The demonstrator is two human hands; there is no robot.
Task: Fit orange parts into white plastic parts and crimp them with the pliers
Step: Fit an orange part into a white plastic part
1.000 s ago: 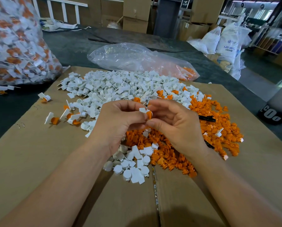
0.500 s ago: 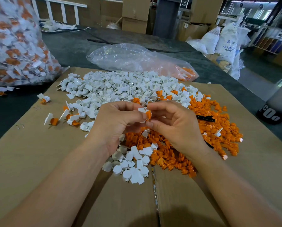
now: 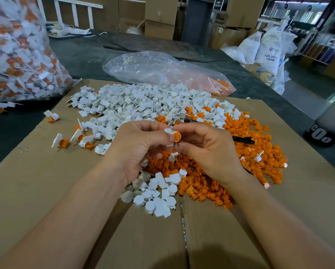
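Observation:
My left hand [image 3: 137,146] pinches a white plastic part [image 3: 169,132] above the piles. My right hand [image 3: 207,150] pinches an orange part [image 3: 176,136] pressed against that white part. Below the hands lies a heap of orange parts [image 3: 256,160] and, behind it, a wide heap of white plastic parts [image 3: 143,103]. More white parts [image 3: 158,195] lie near my wrists. A black pliers handle [image 3: 243,140] sticks out of the orange heap to the right of my right hand; the rest of the pliers is buried.
Everything lies on flattened cardboard [image 3: 46,191]. A few assembled pieces [image 3: 62,141] lie at the left. A big clear bag of assembled pieces [image 3: 17,55] stands far left, and a nearly flat clear bag [image 3: 158,70] lies behind. A dark cylinder [image 3: 322,133] stands at the right edge.
Both hands stay together holding the two parts. The orange part has turned a little and shows more between the fingertips.

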